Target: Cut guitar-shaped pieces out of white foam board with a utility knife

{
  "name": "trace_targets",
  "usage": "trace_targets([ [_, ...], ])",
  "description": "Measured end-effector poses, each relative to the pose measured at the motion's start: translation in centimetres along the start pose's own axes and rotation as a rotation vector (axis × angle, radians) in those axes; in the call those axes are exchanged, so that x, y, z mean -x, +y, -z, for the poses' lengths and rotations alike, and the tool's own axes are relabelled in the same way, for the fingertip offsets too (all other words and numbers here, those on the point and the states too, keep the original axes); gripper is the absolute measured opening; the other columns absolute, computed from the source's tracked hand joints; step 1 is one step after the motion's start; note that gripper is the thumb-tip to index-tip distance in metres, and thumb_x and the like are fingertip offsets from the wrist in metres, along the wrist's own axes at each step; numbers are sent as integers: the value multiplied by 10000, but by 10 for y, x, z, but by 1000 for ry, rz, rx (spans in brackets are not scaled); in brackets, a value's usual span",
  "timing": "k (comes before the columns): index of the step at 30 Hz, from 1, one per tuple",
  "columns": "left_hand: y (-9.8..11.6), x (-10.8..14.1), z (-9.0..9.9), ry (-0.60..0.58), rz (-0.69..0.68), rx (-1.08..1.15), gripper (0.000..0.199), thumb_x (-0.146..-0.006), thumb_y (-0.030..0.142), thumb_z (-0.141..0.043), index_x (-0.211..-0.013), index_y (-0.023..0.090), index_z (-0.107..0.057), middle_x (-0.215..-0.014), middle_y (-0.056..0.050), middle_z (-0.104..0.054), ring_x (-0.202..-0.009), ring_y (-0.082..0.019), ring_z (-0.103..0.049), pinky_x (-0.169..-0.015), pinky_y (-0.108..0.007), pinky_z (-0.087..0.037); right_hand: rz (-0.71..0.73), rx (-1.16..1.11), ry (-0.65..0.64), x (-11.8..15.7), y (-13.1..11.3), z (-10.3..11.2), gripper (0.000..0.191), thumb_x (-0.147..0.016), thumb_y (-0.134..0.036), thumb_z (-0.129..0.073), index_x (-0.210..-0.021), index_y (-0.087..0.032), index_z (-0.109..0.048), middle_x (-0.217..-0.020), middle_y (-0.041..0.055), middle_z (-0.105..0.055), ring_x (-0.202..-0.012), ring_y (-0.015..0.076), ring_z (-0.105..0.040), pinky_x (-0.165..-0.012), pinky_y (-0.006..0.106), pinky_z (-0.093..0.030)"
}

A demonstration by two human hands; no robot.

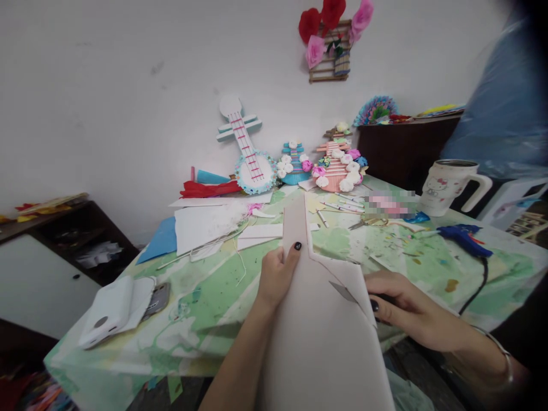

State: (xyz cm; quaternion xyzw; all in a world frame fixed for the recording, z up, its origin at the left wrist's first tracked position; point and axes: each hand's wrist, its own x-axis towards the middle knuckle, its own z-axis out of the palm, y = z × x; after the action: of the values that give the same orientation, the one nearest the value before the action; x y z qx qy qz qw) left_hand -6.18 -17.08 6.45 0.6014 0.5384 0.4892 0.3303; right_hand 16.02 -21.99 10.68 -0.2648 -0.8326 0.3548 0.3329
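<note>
A large white board [319, 342] stretches up from the bottom of the view, with a narrow neck at its top and a drawn line near its right edge. My left hand [277, 277] grips it at the base of the neck, thumb on its face. At the board's right edge, my right hand [405, 308] is closed, its thumb against the loosened edge strip. A thin grey blade [343, 291] pokes out over the board beside that hand, at a cut along the line; its handle is hidden.
Behind are a white banjo-like craft [256, 173], two flowered crafts [293, 162] [338, 165], white sheets [205, 225], pens [322, 218] and scissors [371, 222]. At right stand a mug [447, 188] and a blue glue gun [464, 240] with a cord. A white device [113, 311] lies at left.
</note>
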Motion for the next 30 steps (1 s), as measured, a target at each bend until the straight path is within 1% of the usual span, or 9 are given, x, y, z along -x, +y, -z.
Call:
trace_targets([
  [5, -1, 0, 0, 17, -16, -17, 533, -794, 673, -423, -586, 185, -378, -558, 31, -357, -540, -99, -312, -493, -234, -226, 0, 21, 41, 2, 4, 1, 328, -901, -379, -501, -1097, -212, -705, -838, 50, -716, -764, 161, -637, -734, 238, -507],
  [10, 0, 0, 2, 66, -30, -150, 525, -797, 653, -437, -568, 193, -330, -547, 41, -304, -538, -95, -287, -493, -237, -195, -24, 24, 55, 4, 5, 0, 363, -900, -402, -496, -1158, -221, -675, -980, 74, -721, -808, 174, -645, -784, 267, -510],
  [14, 5, -1, 6, 81, -28, -239, 532, -788, 659, -440, -557, 191, -341, -539, 41, -312, -535, -97, -284, -496, -242, -189, -45, 35, 91, 4, -2, -3, 383, -906, -405, -485, -1222, -245, -630, -1091, 77, -697, -867, 187, -653, -819, 286, -511],
  [17, 8, -2, 8, 107, -22, -291, 542, -787, 667, -426, -545, 192, -331, -525, 40, -318, -530, -99, -286, -498, -246, -185, -62, 70, 130, 5, -8, -6, 382, -909, -409, -476, -1239, -275, -615, -1119, 67, -689, -919, 196, -653, -840, 289, -508],
  [20, 9, -2, 7, 133, -25, -342, 554, -780, 671, -437, -531, 196, -300, -508, 43, -293, -521, -99, -275, -500, -252, -173, -84, 148, 175, 6, -11, -9, 411, -908, -442, -460, -1262, -282, -594, -1131, 68, -682, -944, 215, -647, -862, 318, -503],
  [22, 9, -2, 6, 129, -28, -347, 562, -777, 675, -439, -528, 197, -283, -507, 43, -277, -520, -99, -266, -501, -256, -165, -105, 206, 208, 7, -13, -9, 426, -902, -459, -462, -1273, -286, -583, -1136, 68, -678, -951, 223, -642, -869, 334, -501],
  [24, 8, -2, 4, 100, -25, -317, 562, -779, 681, -429, -532, 198, -282, -514, 40, -277, -524, -100, -265, -500, -257, -162, -112, 225, 208, 7, -15, -9, 426, -898, -472, -463, -1262, -290, -591, -1110, 65, -683, -960, 227, -636, -859, 331, -505],
  [26, 7, -2, 3, 57, -28, -250, 555, -786, 684, -412, -544, 196, -306, -529, 37, -287, -530, -101, -267, -497, -254, -169, -93, 192, 161, 5, -19, -7, 413, -903, -485, -446, -1216, -286, -628, -1025, 61, -702, -941, 225, -636, -824, 308, -515],
  [30, 6, -2, 2, -5, -56, -116, 546, -799, 679, -400, -567, 186, -361, -560, 30, -316, -543, -100, -284, -494, -244, -201, -60, 74, 48, 1, -24, -3, 396, -916, -490, -418, -1079, -266, -700, -795, 39, -695, -788, 187, -636, -697, 241, -514],
])
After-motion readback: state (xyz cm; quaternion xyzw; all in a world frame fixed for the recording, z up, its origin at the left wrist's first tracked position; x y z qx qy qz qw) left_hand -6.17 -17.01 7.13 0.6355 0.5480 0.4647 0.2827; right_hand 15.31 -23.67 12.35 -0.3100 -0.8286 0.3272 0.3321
